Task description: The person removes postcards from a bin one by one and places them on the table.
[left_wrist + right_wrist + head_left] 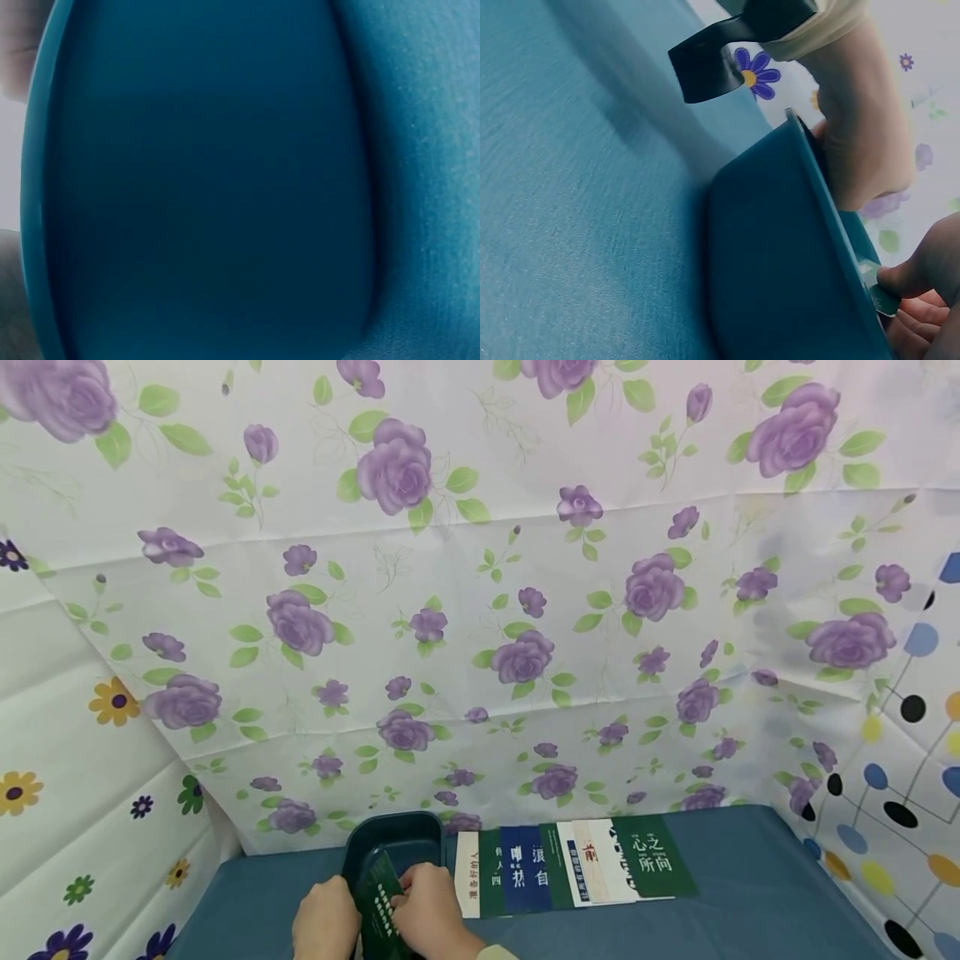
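Observation:
A dark green card [379,903] with white lettering stands tilted in a dark teal plastic bin [393,818]. My right hand [431,906] pinches the card's right edge over the bin. In the right wrist view, the thumb [901,279] presses on the card [883,298] beside the bin's rim. My left hand [327,917] is at the bin's left side. Its wrist bends over the rim in the right wrist view, and its fingers are mostly hidden; I cannot tell what they hold. The bin's outer wall [210,180] fills most of the left wrist view.
Right of the bin, several overlapping cards in green, blue and white lie in a row, ending in a green card [654,857]. A blue-teal cloth [720,914] covers the table. Floral sheets [480,610] stand behind and at the sides.

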Action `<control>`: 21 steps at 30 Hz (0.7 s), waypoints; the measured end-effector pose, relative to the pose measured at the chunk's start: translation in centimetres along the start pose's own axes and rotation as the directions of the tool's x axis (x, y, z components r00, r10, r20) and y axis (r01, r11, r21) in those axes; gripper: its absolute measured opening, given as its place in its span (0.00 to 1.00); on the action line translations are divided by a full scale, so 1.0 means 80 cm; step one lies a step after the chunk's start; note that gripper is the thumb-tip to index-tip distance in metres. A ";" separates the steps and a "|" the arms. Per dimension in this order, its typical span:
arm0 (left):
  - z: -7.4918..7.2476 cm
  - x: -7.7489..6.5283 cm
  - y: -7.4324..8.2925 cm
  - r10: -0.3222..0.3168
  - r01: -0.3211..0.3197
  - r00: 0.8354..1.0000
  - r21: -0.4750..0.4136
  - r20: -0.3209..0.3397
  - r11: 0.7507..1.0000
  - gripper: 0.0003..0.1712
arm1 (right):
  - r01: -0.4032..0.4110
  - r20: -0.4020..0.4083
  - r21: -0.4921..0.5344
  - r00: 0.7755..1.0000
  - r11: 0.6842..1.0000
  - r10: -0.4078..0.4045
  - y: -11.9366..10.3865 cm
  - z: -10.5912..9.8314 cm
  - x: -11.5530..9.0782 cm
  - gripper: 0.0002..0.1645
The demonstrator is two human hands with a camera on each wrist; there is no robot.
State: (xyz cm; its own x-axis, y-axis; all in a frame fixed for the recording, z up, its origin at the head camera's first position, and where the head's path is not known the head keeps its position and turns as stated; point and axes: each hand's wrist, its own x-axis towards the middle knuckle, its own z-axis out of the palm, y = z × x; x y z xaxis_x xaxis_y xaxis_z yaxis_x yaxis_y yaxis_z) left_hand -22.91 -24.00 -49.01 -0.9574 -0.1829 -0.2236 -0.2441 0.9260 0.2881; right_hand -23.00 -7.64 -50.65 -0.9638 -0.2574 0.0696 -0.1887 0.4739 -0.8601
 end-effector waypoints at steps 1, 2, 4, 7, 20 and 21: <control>0.000 0.000 0.000 0.002 -0.002 1.000 -0.001 0.001 1.000 0.03 | -0.002 -0.004 0.016 1.000 1.000 0.002 0.000 -0.002 0.000 0.05; 0.000 0.000 0.000 0.003 -0.003 1.000 -0.004 0.002 1.000 0.03 | -0.005 -0.007 0.029 1.000 1.000 0.006 0.000 -0.003 -0.001 0.06; 0.000 0.001 -0.001 0.005 -0.005 1.000 -0.006 0.003 1.000 0.03 | -0.019 -0.012 0.058 1.000 0.998 0.020 0.001 -0.005 -0.002 0.05; 0.001 0.002 -0.004 0.001 -0.001 1.000 -0.002 0.002 1.000 0.05 | -0.041 -0.027 0.089 0.999 0.995 0.044 0.001 -0.009 -0.003 0.05; 0.000 0.001 0.000 -0.027 0.027 1.000 0.002 0.015 1.000 0.08 | 0.046 -0.148 0.179 0.989 0.983 -0.019 0.009 -0.044 -0.007 0.06; 0.000 0.002 0.000 -0.027 0.027 0.999 0.004 0.020 1.000 0.08 | 0.052 -0.159 0.174 0.987 0.983 -0.024 0.009 -0.047 -0.007 0.06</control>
State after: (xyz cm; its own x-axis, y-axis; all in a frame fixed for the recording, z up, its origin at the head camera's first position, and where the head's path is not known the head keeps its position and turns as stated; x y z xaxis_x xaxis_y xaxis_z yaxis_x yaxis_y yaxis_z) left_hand -23.04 -24.04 -49.04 -0.9473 -0.2011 -0.2495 -0.2690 0.9221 0.2781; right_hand -23.28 -3.95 -49.44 -0.9767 -0.1319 0.1696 -0.2028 0.3059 -0.9302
